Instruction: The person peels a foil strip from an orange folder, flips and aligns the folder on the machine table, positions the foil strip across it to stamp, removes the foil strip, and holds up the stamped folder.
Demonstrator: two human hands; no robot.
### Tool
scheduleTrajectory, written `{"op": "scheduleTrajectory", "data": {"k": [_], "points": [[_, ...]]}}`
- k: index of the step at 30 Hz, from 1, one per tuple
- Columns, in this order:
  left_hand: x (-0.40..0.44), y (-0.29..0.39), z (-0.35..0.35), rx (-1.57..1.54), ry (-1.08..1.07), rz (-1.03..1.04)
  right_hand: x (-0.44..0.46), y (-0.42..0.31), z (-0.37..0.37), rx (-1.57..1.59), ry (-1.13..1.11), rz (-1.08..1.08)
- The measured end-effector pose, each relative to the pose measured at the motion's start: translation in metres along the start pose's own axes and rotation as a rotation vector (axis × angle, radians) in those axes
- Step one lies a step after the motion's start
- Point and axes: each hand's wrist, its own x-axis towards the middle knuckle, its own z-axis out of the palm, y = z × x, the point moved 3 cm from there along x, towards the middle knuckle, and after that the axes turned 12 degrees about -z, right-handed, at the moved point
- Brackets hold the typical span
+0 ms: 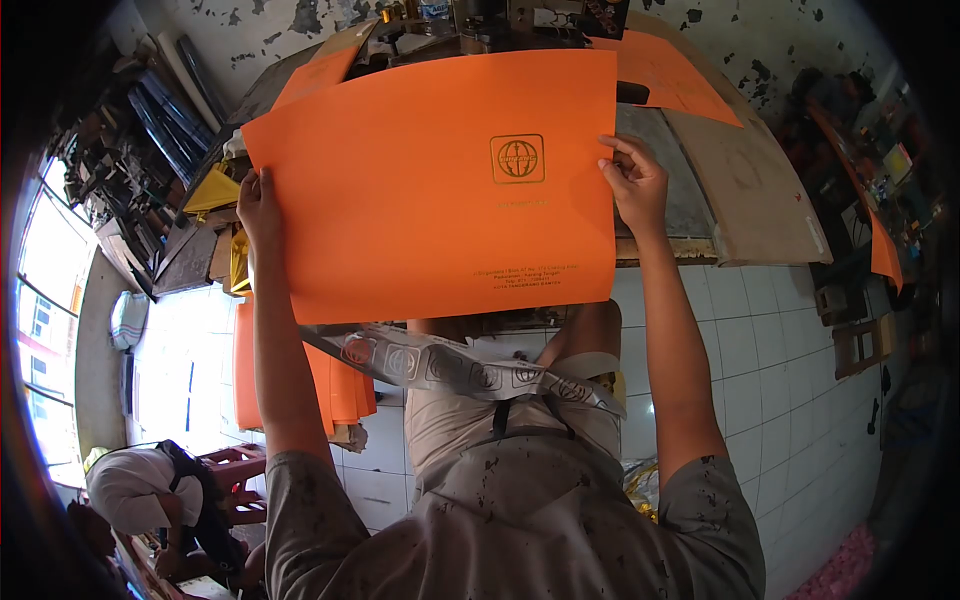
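Note:
A large orange sheet (400,200) is held up in front of me, slightly bowed. It bears a gold globe logo in a rounded square at the right and small lines of print near its lower edge. My left hand (258,205) grips the sheet's left edge, its fingers partly hidden. My right hand (634,180) pinches the right edge between thumb and fingers, beside the logo. Below the sheet, a strip of used foil (440,365) with repeated globe marks droops across my lap.
Behind the sheet is a worktable with a brown board (745,170) and another orange sheet (675,80). A stack of orange sheets (335,385) lies low at the left. A person in a white shirt (140,490) bends over at lower left. Rolls (165,130) lean by the wall.

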Motion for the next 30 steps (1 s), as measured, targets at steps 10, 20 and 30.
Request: {"op": "scheduleTrajectory", "data": {"k": [10,20,30], "points": [[0.000,0.000,0.000,0.012,0.050,0.000,0.000,0.001,-0.002,0.009,-0.015,0.010],[-0.007,0.007,0.000,-0.004,0.042,-0.037,0.000,0.000,-0.002,0.007,-0.009,0.000],[-0.010,0.007,-0.001,-0.016,0.066,-0.052,0.001,-0.006,-0.002,-0.022,-0.019,0.008]]}}
